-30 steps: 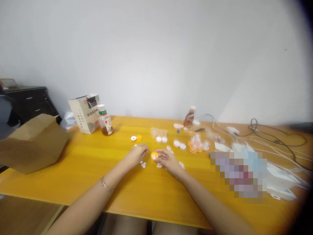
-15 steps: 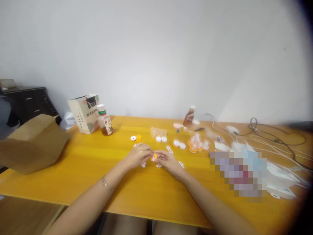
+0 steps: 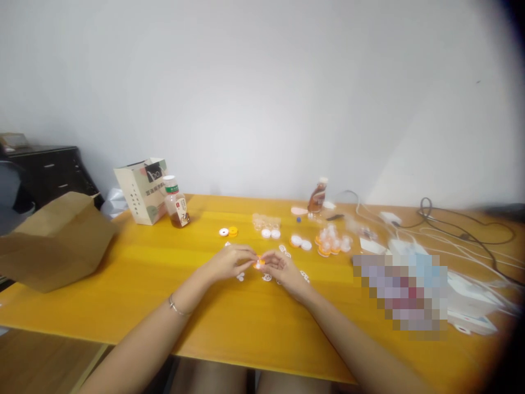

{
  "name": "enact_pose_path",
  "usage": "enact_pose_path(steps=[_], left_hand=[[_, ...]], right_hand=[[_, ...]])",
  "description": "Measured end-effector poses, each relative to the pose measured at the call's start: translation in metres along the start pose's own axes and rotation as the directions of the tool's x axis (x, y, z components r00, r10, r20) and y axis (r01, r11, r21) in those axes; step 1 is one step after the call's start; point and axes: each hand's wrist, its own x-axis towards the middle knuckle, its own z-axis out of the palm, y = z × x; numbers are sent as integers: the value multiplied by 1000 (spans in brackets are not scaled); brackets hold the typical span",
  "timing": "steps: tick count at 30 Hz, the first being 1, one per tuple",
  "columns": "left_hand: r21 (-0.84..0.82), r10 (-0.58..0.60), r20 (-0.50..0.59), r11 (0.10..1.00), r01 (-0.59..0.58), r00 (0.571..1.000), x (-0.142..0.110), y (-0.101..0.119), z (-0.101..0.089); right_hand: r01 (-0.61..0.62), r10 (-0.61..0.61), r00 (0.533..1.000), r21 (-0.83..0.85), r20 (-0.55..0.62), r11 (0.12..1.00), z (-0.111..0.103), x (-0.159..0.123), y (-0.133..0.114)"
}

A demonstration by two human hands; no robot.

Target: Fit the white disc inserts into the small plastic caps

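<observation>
Far left of frame: dark cabinet (image 3: 45, 167), then brown bag (image 3: 57, 241) across the left table edge. Plain white wall (image 3: 262, 98) behind. Yellow-brown wood table (image 3: 123, 279) spans the frame. Upright paper bag (image 3: 143, 194) left of centre, big bottle (image 3: 178, 210) just beside it. Disc pair (image 3: 228, 232), one white, one yellow, mid-frame.

Left hand (image 3: 230, 262): fingertips nearly together at the orange disc (image 3: 259, 265), centre of frame; can't tell if they pinch anything. Right hand (image 3: 282, 269): thumb and fingers closed on that disc's right side. White cut-outs (image 3: 267, 278) lie near the hands. Behind: white discs (image 3: 271, 233). Right of centre: clear-topped orange cluster (image 3: 333, 241), small bottle (image 3: 318, 197) near the wall. Right side: cables (image 3: 463, 235), pixelated patch.

Edges: front edge runs from lower left down to bottom centre-right, back edge along the wall. Open wood lower left and in front of the hands; right side crowded, tighter for moving.
</observation>
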Motion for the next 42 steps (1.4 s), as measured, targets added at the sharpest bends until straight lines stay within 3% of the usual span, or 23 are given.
enact_pose_path(steps=[8, 20, 27, 33, 42], left_hand=[[-193, -51, -18, 980, 47, 999, 1, -8, 4], [-180, -56, 32, 982, 61, 998, -1, -5, 0], [-270, -88, -39, 960, 75, 995, 2, -1, 2], [-410, -189, -105, 903, 130, 976, 4, -1, 8], [-371, -203, -143, 918, 138, 969, 5, -3, 12]], right_hand=[[26, -25, 1000, -11, 17, 1000, -1, 2, 3], [-2, 2, 1000, -21, 25, 1000, -2, 1, 1], [19, -18, 1000, 41, -20, 999, -3, 2, 0], [40, -38, 998, 31, -55, 999, -2, 3, -2], [48, -47, 995, 17, -83, 999, -4, 6, 1]])
